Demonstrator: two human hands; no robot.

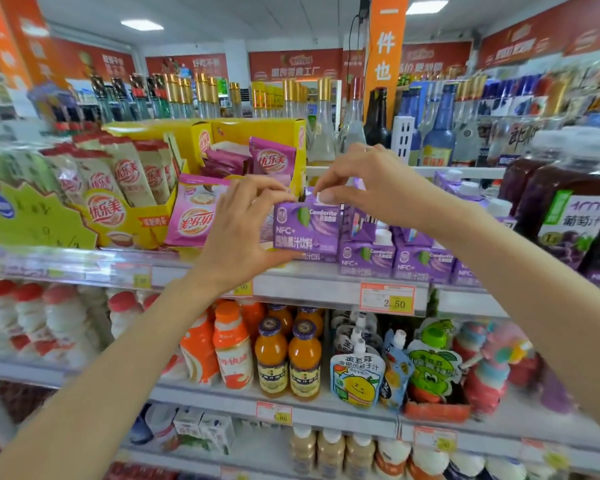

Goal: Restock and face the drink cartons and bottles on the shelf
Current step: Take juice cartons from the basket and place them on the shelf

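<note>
The purple carton (307, 226) you are handling sits at the left end of its row on the upper drink shelf, printed face toward you, upright or close to it, its base at the front lip of the shelf (194, 271). Its long axis runs up and down, and the white cap (324, 196) is at the top, right under your right hand.

Your left hand (243, 230) is the nearer one to the carton's body: thumb under the lower left corner, fingers curled over the top left edge, so you are pinching it between top and bottom from the left side. Your right hand (368, 181) comes down from above, fingertips drawn together on the cap and top ridge, wrist arched high, forearm reaching in from the lower right.

Just beside it on the right stand the other purple cartons (395, 261), touching one another in a row; whether yours touches the first of them I cannot tell. To the left lies a pink sachet (194, 216), leaning against the yellow display box (142, 216).

My judgement: the coming move is a small square-up, sliding it right to close ranks with its neighbours
</note>
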